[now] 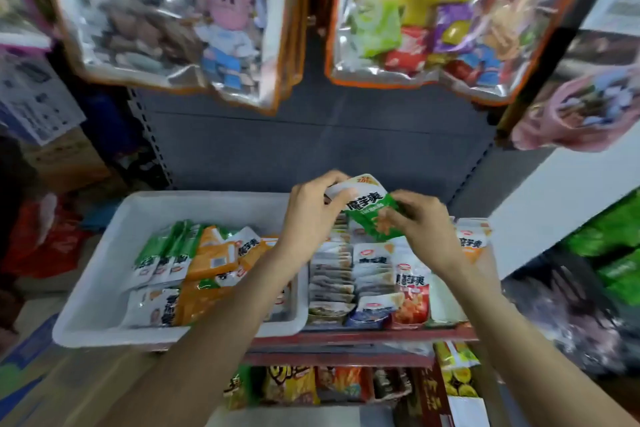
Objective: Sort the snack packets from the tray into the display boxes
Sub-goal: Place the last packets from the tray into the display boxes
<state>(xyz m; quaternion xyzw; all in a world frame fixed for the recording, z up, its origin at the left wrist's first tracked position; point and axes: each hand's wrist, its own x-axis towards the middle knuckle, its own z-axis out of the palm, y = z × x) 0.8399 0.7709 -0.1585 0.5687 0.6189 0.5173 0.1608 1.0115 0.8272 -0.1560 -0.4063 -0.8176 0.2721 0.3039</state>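
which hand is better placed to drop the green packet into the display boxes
Probably the right hand: it pinches the green packet right above the display boxes, while the left hand reaches across from the white tray side.

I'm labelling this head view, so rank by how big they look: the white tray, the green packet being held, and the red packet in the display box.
1. white tray
2. green packet, nearer the camera, so unsure
3. red packet

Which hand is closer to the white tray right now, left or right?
Left. The left hand grips the green packet just past the white tray's far right corner; the right hand pinches the packet's other end, farther right above the display boxes.
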